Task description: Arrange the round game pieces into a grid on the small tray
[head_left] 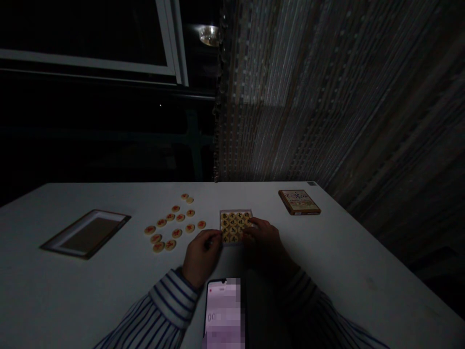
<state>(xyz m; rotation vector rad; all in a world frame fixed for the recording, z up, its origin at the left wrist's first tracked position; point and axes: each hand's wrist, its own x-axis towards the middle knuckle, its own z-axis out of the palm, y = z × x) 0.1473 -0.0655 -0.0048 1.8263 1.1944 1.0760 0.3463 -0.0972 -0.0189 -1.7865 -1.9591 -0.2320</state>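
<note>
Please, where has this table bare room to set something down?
The white table is bare right of the right sleeve, in front of the printed box, and front left, between the shallow tray and left sleeve. Crowded: the middle, with red-marked pieces, the small tray, left hand, right hand and phone.

White tabletop (323, 261) gives open lane between right hand (268, 238) and printed box (301, 202); scattered red-lettered xiangqi pieces (180, 217) obstruct left of tray (236, 211), smartphone (222, 310) the near side.
</note>
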